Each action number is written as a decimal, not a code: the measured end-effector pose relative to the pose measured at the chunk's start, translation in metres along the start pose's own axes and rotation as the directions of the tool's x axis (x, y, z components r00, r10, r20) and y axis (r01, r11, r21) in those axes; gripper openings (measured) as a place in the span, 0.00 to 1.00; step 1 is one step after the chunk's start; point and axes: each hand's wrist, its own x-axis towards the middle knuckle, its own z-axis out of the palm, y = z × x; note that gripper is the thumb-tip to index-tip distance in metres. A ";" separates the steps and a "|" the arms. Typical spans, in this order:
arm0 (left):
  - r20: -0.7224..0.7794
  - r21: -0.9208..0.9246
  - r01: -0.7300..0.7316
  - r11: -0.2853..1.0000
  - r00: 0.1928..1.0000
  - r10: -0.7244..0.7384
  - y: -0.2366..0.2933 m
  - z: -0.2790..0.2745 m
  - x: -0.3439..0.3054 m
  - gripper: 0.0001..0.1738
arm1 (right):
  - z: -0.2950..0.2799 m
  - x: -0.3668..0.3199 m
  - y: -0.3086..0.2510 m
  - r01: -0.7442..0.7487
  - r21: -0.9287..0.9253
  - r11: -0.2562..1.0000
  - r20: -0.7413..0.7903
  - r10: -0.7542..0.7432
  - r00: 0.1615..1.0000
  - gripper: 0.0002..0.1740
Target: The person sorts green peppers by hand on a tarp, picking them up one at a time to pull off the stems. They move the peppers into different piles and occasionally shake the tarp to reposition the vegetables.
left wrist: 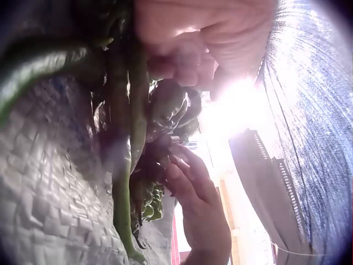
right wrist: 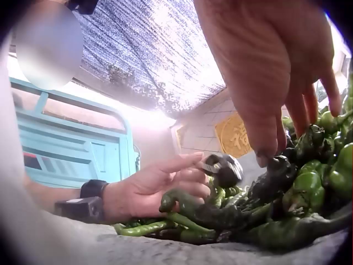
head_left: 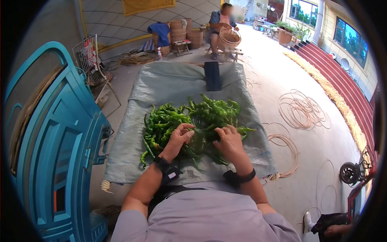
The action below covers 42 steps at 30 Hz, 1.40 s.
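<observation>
My left hand point(head_left: 179, 137) curls its fingers round a green pepper point(right wrist: 179, 200) in the pepper pile point(head_left: 201, 117) on the tarp-covered table point(head_left: 161, 84). My right hand point(head_left: 229, 142) rests straight-fingered on the pile. I'd grip near the stem, freeing one pepper at a time.

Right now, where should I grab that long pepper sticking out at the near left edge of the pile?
I'd pinch the long pepper round its middle, coming from the left over the bare tarp. It lies stretched out at the edge of the pile, its near end free and its far end among the others, so the middle is open. The left hand is nearest.
</observation>
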 end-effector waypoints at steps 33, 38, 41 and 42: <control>0.194 0.044 0.017 0.999 0.981 -0.025 0.006 0.000 0.000 0.23 | -0.031 0.019 -0.030 0.206 0.612 0.764 -0.395 0.069 0.916 0.12; 0.070 0.056 0.108 0.993 0.991 -0.112 -0.003 -0.006 0.000 0.29 | 0.002 0.006 -0.036 0.142 0.664 0.735 0.063 -0.244 0.968 0.23; 0.033 0.084 0.085 0.993 0.996 -0.088 -0.001 0.001 0.002 0.25 | -0.013 0.006 -0.022 0.168 0.628 0.760 0.163 -0.340 0.926 0.23; 0.020 0.076 0.078 0.994 0.997 -0.079 -0.001 -0.002 0.002 0.24 | -0.017 0.005 -0.017 0.152 0.568 0.809 0.122 -0.265 0.956 0.23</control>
